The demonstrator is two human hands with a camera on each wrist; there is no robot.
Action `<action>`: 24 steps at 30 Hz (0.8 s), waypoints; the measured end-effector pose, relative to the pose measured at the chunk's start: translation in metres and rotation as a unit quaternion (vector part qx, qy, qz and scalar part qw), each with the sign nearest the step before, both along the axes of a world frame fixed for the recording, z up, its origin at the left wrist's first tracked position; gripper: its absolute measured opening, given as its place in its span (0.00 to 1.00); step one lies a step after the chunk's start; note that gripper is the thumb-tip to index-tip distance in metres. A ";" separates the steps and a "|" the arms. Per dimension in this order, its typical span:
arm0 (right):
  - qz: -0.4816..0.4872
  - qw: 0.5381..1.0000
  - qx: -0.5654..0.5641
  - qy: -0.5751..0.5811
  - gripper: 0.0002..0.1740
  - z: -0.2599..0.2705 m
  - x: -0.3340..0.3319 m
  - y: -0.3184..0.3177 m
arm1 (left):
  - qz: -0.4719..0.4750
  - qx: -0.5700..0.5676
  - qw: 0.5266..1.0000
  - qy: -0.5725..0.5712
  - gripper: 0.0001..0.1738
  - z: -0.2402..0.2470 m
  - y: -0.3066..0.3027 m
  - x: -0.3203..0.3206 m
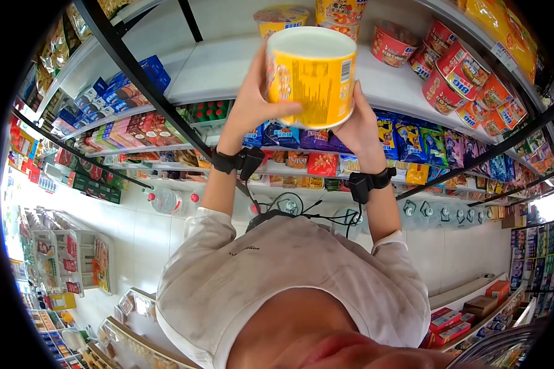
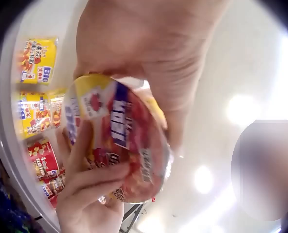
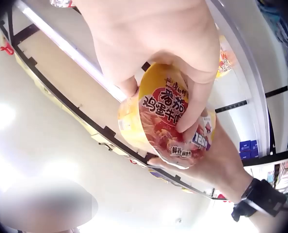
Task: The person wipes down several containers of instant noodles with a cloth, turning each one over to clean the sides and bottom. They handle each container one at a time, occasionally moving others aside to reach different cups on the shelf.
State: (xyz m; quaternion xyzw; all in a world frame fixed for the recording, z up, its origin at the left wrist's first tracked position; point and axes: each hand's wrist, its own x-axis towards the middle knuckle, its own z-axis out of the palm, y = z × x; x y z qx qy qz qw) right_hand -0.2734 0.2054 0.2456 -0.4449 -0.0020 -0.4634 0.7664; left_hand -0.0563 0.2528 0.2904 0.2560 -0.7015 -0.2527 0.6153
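A yellow instant noodle tub [image 1: 311,86] is held up between both hands in front of the shelf. Its white base faces upward in the head view, and the printed lid [image 2: 134,141] shows from below in the wrist views. My left hand [image 1: 252,104] grips one side, its thumb across the yellow wall. On the opposite side, my right hand [image 1: 358,128] holds the tub low, with fingers spread over the lid [image 3: 170,114] in the right wrist view. Behind it on the shelf [image 1: 221,67] stand another yellow tub [image 1: 280,19] and a stack of yellow tubs [image 1: 340,13].
Red noodle tubs [image 1: 458,71] are stacked at the shelf's right, beside a black upright [image 1: 148,80] on the left side. Blue cookie boxes [image 1: 126,86] lie further left. Bagged snacks [image 1: 406,138] fill the tier below. Large water bottles [image 1: 165,200] stand on the floor.
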 end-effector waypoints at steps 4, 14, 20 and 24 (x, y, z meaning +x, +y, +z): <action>-0.183 0.980 -0.042 0.068 0.33 0.008 0.014 0.006 | 0.010 0.016 1.000 0.009 0.59 -0.002 0.003 -0.003; -0.190 0.969 -0.154 0.020 0.33 0.019 0.016 -0.002 | 0.249 -0.105 0.959 -0.082 0.57 0.006 0.004 -0.015; -0.319 0.906 -0.248 0.125 0.33 0.018 0.025 -0.024 | 0.152 0.032 0.985 -0.081 0.44 0.010 0.006 0.007; -0.468 0.791 -0.333 0.213 0.42 0.026 0.037 -0.030 | 0.237 -0.027 0.967 -0.090 0.45 0.017 -0.020 0.029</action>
